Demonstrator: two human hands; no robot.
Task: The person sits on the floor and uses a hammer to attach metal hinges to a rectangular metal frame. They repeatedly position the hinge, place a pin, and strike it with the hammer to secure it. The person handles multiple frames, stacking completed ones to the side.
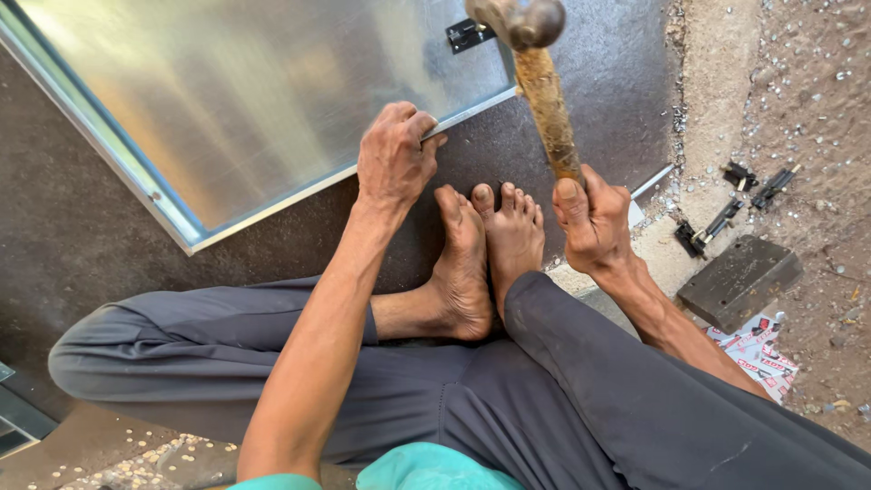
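Gritty floor (798, 82) | left hand (392, 163) fingers pressing metal sheet (245, 100) | right hand (594, 222) fingers clamped on hammer (544, 91)

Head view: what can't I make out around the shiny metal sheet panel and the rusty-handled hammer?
- Rusty-handled hammer: head top cut off by the upper edge.
- Left hand: fingertips curl over the shiny metal sheet panel rim, hiding what they pinch.
- Small black metal hinges: too small for detail.
- Right hand: palm hidden.
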